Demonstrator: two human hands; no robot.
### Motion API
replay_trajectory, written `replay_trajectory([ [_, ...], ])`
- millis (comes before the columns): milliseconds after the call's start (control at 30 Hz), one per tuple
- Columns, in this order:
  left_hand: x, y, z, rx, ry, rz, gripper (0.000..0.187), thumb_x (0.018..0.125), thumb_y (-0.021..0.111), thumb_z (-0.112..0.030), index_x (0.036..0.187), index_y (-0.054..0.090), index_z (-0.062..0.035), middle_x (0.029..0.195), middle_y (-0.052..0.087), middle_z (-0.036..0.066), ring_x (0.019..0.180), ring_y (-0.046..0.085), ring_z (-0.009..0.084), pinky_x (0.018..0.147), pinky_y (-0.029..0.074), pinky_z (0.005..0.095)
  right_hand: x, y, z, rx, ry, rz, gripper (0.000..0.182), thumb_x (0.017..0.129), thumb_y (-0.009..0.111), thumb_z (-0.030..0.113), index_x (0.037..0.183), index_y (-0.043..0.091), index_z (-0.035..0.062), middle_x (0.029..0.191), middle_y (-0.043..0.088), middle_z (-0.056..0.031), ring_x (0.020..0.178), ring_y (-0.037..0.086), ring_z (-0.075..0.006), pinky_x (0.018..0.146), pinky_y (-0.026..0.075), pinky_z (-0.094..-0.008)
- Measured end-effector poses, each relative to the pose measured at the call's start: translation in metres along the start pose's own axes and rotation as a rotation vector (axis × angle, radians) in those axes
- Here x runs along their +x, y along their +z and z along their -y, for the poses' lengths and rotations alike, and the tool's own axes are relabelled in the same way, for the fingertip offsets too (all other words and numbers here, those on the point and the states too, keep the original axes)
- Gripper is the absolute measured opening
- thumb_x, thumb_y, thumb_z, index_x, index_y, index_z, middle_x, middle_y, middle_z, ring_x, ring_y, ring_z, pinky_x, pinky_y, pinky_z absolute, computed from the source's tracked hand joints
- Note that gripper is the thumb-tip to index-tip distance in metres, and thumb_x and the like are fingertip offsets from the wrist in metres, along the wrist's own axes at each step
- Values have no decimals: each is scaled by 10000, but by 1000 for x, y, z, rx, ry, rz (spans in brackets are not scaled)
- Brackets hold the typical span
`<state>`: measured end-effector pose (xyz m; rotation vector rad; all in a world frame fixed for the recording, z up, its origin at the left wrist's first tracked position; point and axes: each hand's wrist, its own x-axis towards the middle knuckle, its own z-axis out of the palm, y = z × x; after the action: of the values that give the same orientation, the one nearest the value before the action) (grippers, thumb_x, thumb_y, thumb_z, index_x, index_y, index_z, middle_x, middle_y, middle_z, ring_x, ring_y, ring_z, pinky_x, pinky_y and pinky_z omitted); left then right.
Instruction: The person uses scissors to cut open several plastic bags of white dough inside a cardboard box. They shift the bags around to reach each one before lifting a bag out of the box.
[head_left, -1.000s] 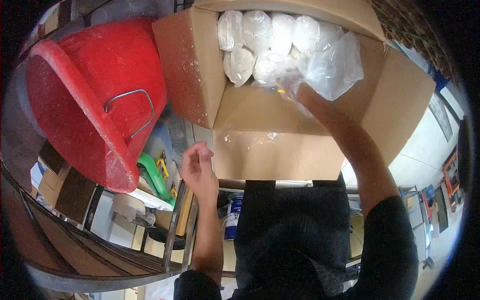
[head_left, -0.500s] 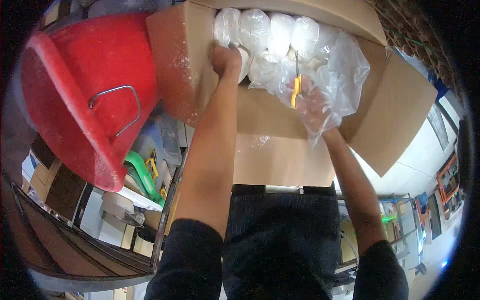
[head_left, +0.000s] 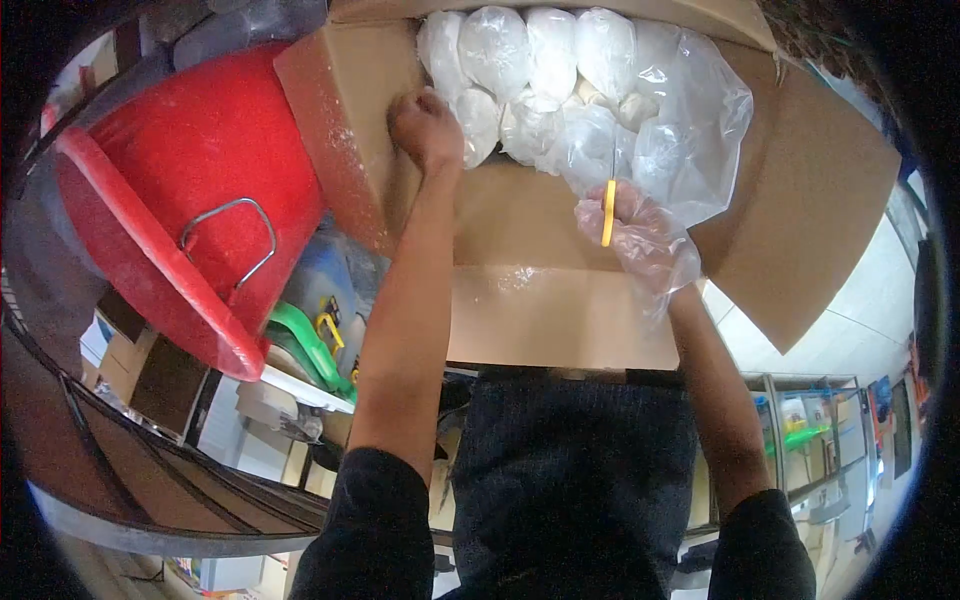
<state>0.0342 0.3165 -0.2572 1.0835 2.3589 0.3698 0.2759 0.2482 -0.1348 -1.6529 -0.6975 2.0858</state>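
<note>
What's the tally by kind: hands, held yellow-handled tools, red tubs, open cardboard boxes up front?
Hands: 2 (left hand, right hand)
Held yellow-handled tool: 1
Red tub: 1
Open cardboard box up front: 1
Total: 5
White-filled bags excluded: overlap prevents a sure count.

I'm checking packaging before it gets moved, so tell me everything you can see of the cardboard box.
The cardboard box is plain brown and open, its near flap folded down toward the person, its side flaps spread. White specks dust the left and near flaps. Clear bags with rounded white contents line its far part. The left hand is at its left side, contact unclear; the right hand is over its near part.
</note>
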Motion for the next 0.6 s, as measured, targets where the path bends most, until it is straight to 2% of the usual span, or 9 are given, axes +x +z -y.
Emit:
replay_trajectory([
  [100,-23,-26,14,47,170,-1,281,824,504,-238,793,617,17,847,610,212,785,589,369,689,451,420,2,-2,6,28,192,128,332,770,648,320,923,552,41,668,505,8,627,487,-87,578,396,-234],
  [133,-34,-33,22,61,17,205,374,817,510,-343,836,603,19,822,617,188,760,595,321,704,452,391,5,-3,12,51,311,207,335,774,642,349,900,558,51,612,485,17,568,477,-86,536,391,-233],
  [167,-41,-37,26,77,-142,414,480,810,516,-448,878,589,21,797,624,164,735,601,273,719,452,363,5,-1,21,61,307,205,335,774,642,349,900,558,51,612,485,17,568,477,-86,536,391,-233],
  [267,-46,-39,17,104,-127,430,571,811,473,-507,967,548,37,874,609,181,800,581,309,756,436,386,8,6,33,-149,409,240,388,771,618,431,860,562,58,591,485,6,528,474,-89,489,384,-223],
  [300,-39,-29,23,105,-122,433,571,811,473,-507,967,548,37,874,609,181,800,581,309,756,436,386,12,6,24,-88,379,298,348,790,603,412,842,543,73,585,488,5,520,477,-81,476,379,-210],
  [367,-15,-6,32,489,272,90,515,819,497,-458,993,528,26,986,572,206,904,543,354,795,414,416,20,8,14,-18,350,356,312,809,588,393,825,525,87,578,492,4,513,480,-73,463,373,-197],
  [433,2,-1,25,450,240,189,473,822,506,-429,977,534,18,1037,546,216,954,516,371,818,403,421,34,10,9,36,313,429,507,745,583,558,797,541,56,587,503,-5,542,502,-95,480,386,-214],
  [467,7,1,19,408,201,287,431,826,516,-399,960,539,10,1088,521,227,1005,489,388,840,393,426,43,11,5,39,310,425,507,745,583,558,797,541,56,587,503,-5,542,502,-95,480,386,-214],
  [600,2,0,11,382,224,230,338,853,485,-291,984,525,18,1010,536,233,942,522,392,800,428,446,68,16,-7,7,338,510,595,731,513,650,849,517,67,571,462,9,532,472,-80,477,359,-216],
])
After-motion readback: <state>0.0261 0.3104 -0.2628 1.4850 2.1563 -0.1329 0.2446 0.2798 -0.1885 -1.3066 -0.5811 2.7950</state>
